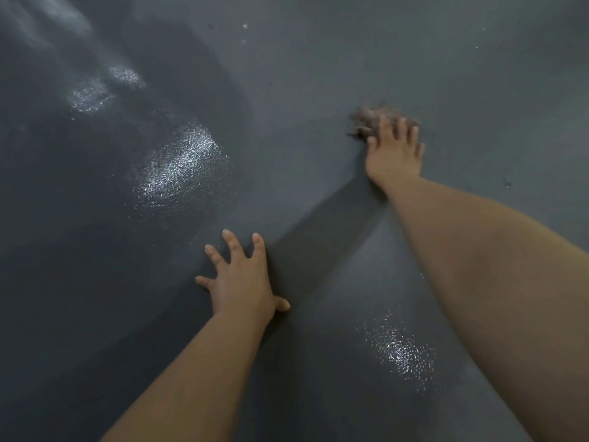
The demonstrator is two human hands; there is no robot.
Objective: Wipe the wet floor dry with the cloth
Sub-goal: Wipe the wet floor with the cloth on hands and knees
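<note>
The floor [318, 74] is only partly dry, by the look of it: 3 or more glossy wet patches show, the largest left of centre, 1 near the bottom right and smaller ones at upper left, while the stretch around the cloth [366, 121] looks matt. So much wiping seems left, chiefly to the left. The cloth is a small, dark brownish wad, bunched and blurred, lying on the floor at centre right under the right hand [395, 151]. That hand presses on it with fingers [402, 129] spread and fairly straight. The left hand [242, 275] rests flat on the floor nearer the person, fingers splayed wide, holding nothing.
</note>
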